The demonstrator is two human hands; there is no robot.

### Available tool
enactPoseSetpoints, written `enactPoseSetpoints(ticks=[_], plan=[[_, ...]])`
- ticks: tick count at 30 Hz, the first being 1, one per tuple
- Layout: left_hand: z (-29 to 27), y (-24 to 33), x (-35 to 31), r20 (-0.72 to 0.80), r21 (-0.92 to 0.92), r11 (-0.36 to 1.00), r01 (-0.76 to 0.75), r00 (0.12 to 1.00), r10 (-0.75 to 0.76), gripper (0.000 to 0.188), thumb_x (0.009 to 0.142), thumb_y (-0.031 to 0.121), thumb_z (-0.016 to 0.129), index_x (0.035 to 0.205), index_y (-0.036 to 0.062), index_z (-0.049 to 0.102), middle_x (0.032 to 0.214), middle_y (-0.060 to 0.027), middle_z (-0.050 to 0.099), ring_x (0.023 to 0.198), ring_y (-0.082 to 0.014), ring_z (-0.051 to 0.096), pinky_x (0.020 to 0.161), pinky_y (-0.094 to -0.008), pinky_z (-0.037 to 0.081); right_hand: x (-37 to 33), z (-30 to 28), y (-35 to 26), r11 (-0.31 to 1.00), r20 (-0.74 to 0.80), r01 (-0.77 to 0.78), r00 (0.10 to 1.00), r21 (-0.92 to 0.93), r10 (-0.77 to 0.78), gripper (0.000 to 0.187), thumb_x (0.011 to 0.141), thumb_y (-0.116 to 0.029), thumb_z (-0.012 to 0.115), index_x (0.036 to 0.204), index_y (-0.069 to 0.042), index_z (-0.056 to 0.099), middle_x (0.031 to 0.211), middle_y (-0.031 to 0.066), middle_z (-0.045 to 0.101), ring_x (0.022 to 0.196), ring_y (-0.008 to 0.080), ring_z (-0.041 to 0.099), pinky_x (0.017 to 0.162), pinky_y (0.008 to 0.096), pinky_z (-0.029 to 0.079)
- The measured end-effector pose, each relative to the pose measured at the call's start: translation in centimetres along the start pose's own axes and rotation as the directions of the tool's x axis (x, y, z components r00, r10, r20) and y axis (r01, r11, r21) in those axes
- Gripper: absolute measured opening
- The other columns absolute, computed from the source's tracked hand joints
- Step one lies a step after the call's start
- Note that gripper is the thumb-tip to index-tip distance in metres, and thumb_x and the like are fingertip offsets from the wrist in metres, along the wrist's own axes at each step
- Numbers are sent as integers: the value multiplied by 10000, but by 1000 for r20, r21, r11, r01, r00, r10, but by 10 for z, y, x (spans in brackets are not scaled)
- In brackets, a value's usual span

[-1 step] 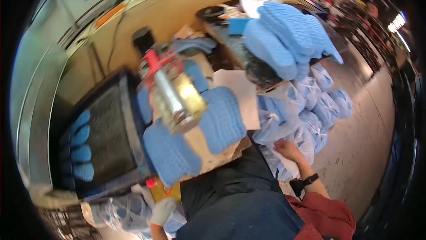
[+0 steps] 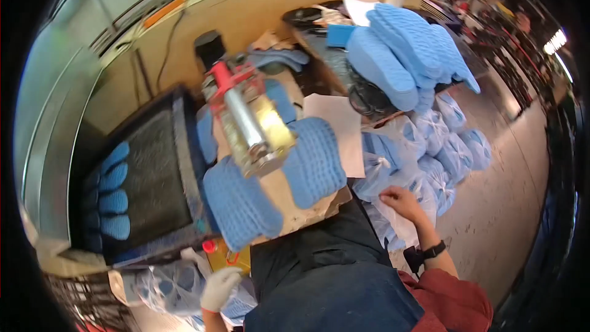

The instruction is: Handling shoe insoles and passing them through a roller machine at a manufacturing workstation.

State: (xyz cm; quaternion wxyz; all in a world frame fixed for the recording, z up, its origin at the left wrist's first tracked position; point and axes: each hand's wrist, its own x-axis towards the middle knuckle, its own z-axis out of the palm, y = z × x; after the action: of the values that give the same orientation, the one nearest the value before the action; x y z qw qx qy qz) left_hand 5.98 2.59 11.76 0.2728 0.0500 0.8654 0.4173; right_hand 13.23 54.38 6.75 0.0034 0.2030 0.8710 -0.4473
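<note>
My bare right hand (image 2: 402, 203) is closed with curled fingers at a clear plastic bag (image 2: 402, 224), seeming to pinch it beside the bagged blue soles. A white glove covers my left hand (image 2: 220, 289); its fingers stretch out loosely, with nothing visible in them. Below it lies a clear bag (image 2: 241, 307) with blue in it, and just above stands a yellow container (image 2: 228, 261) with a red cap. Stacks of ribbed blue soles (image 2: 243, 203) lie on a cardboard-topped bench in front of me. Between them stands a press-like device (image 2: 246, 120) with a silver cylinder and red fittings.
A dark, framed tray (image 2: 153, 172) at the left holds several blue soles along its side. More blue soles (image 2: 405, 49) are piled on the far right table. Filled clear bags (image 2: 452, 151) heap on the floor at the right. A white sheet (image 2: 335, 132) lies beside the bench stacks.
The view has shifted slightly, so the bench things appear a little farther right. My left hand has risen slightly and its fingers have straightened. My right hand stays by the bags.
</note>
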Motion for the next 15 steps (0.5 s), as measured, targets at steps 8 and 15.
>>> enactPoseSetpoints(ticks=[8, 15], plan=[[-35, 156, -113, -61, 154, 72, -985, 63, 996, 129, 804, 151, 662, 905, 70, 672, 735, -67, 601, 636, -205, 568, 624, -367, 486, -88, 3, -286, -248, -56, 539, -346, 805, -936, 346, 889, -334, 592, 921, -4, 692, 880, 144, 659, 857, 267, 638, 614, 394, 492], [-25, 197, -119, -104, -28, -157, -987, -153, 983, 145, 804, 171, 631, 773, 42, 691, 714, -90, 600, 645, -216, 558, 640, -367, 483, -150, 7, -304, -378, -223, 560, -327, 737, -918, 212, 971, -128, 482, 923, -15, 654, 944, 116, 632, 734, 205, 620, 578, 289, 463]])
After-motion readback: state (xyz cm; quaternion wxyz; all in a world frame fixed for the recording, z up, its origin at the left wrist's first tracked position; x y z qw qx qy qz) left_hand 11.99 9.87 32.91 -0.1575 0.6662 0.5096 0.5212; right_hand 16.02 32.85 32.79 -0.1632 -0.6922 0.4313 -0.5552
